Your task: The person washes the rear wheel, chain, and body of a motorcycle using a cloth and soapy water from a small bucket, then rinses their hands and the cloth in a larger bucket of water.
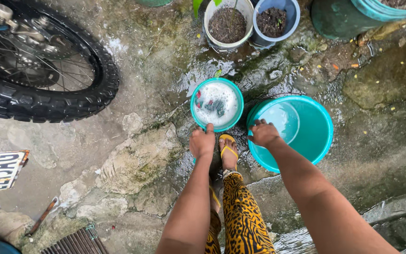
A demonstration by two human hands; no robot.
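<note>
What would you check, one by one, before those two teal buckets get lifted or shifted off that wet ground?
1. Left hand has hold of the small soapy bucket: ok, fingers on its near rim.
2. Right hand has hold of the large teal basin: ok, fingers over its near rim.
3. Small bucket's load is steady: not ok, foamy water with cloth sits close to the rim.
4. Large basin's load is light: ok, only shallow water shows.
5. Footing: not ok, the concrete ground is wet and mossy, and the foot wears a yellow sandal.
6. Firmness of either grip: cannot tell.
</note>
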